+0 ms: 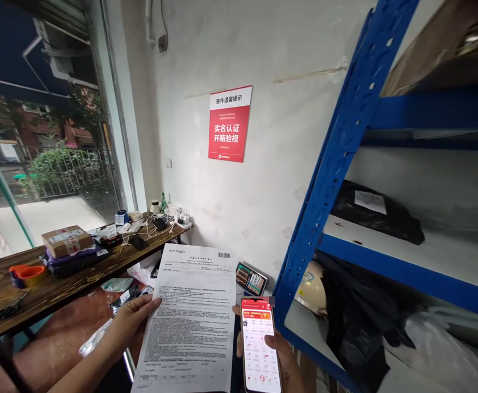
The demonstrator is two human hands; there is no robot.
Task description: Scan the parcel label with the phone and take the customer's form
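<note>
From the head camera, the left hand point(134, 312) pinches the left edge of a printed sheet of paper point(193, 322), thumb on top, at about 6 o'clock in the picture. The right hand point(277, 352), at 5 o'clock, grips a phone point(260, 345) with its screen lit, just beside the paper's right edge. A wooden table point(58, 286) stands at 9 o'clock, a blue shelf rack point(337, 158) at 3 o'clock, a red poster point(229, 124) at 12

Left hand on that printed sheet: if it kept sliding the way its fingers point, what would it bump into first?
The left hand points right, across the paper form. Straight on, it would probably first meet the phone held in the right hand, though depth is hard to judge.
</note>
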